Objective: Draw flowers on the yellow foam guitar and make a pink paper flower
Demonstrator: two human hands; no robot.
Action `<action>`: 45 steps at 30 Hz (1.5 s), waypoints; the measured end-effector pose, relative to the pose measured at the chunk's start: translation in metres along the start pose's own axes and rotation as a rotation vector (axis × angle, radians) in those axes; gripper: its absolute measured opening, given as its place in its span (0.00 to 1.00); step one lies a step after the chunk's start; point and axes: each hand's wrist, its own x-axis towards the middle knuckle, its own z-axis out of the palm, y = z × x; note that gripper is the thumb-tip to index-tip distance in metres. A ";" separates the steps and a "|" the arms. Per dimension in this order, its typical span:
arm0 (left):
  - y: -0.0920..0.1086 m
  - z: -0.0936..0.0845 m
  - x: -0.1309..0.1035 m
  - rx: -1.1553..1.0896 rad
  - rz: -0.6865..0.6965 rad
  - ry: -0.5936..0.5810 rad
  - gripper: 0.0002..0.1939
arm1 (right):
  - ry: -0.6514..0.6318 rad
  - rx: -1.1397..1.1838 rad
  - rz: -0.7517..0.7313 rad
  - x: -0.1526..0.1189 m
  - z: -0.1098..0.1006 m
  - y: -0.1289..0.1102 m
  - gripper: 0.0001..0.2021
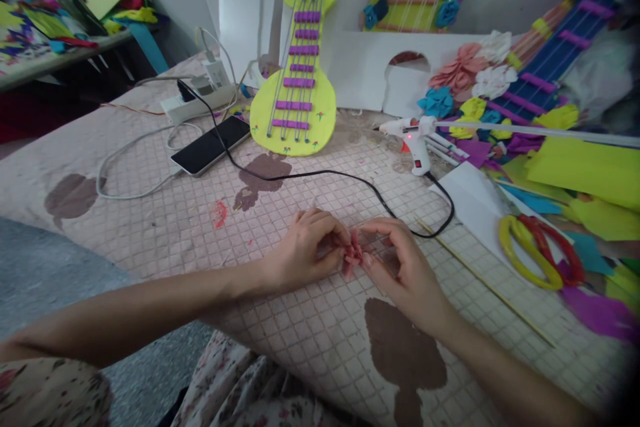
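Note:
A small pink paper flower (354,252) is between my hands, just over the patterned tablecloth (310,307). My left hand (311,247) pinches its left side between thumb and fingertips. From the other side, my right hand (400,267) has its thumb on the flower's right edge, with the index finger curved above it. The flower's petals stick out unevenly, and its underside is hidden. Beyond my right hand stands a white hot glue gun (414,143) with a small red light lit, a long glue stick running out of its back.
A thin wooden stick (490,287) and yellow-and-red-handled scissors (530,253) lie to the right, near coloured paper scraps (590,167). A black cord (320,173) crosses the table. A phone (213,145), power strip (197,103) and yellow paper guitar (295,80) are further back.

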 end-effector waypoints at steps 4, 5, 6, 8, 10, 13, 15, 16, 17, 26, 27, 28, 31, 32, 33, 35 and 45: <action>0.000 0.000 0.000 -0.016 0.005 -0.003 0.12 | 0.025 0.069 0.077 -0.002 -0.002 0.001 0.13; 0.000 0.000 0.000 -0.009 0.005 -0.004 0.14 | 0.038 0.093 0.110 -0.003 -0.002 0.001 0.12; 0.000 0.000 0.000 0.000 0.008 -0.004 0.14 | 0.055 0.116 0.143 -0.003 -0.003 0.001 0.12; 0.000 -0.001 0.001 0.011 0.023 -0.001 0.14 | 0.094 0.150 0.188 -0.004 -0.005 0.002 0.11; -0.001 -0.003 0.002 0.013 0.047 -0.001 0.11 | 0.127 0.178 0.200 -0.003 -0.008 0.003 0.10; -0.003 -0.007 0.004 0.022 0.081 -0.017 0.07 | 0.153 0.217 0.193 -0.002 -0.016 0.001 0.10; -0.004 -0.009 0.004 0.044 0.089 -0.035 0.04 | 0.176 0.211 0.183 -0.001 -0.023 -0.002 0.09; -0.005 -0.009 0.005 0.056 0.092 -0.047 0.03 | 0.193 0.199 0.179 -0.001 -0.028 -0.003 0.09; -0.005 -0.010 0.005 0.066 0.094 -0.059 0.03 | 0.217 0.182 0.180 -0.001 -0.033 -0.003 0.09; -0.009 -0.014 0.013 0.129 0.141 -0.128 0.06 | 0.068 -0.304 0.241 -0.002 -0.086 0.035 0.09; -0.010 -0.015 0.016 0.135 0.156 -0.139 0.06 | 0.025 -0.385 0.227 -0.003 -0.089 0.040 0.09; -0.011 -0.017 0.019 0.142 0.175 -0.145 0.06 | -0.016 -0.446 0.211 -0.004 -0.091 0.045 0.09; -0.013 -0.023 0.031 0.165 0.231 -0.132 0.05 | -0.051 -0.533 0.201 -0.008 -0.094 0.056 0.11; -0.014 -0.026 0.035 0.171 0.240 -0.122 0.05 | -0.034 -0.545 0.218 -0.009 -0.095 0.058 0.13; -0.014 -0.027 0.038 0.175 0.242 -0.110 0.05 | -0.017 -0.556 0.240 -0.010 -0.097 0.060 0.14; -0.015 -0.030 0.041 0.171 0.231 -0.080 0.05 | -0.021 -0.589 0.288 -0.012 -0.100 0.062 0.12; -0.012 -0.030 0.031 0.110 0.233 -0.095 0.03 | -0.261 -0.677 0.270 -0.019 -0.114 0.059 0.06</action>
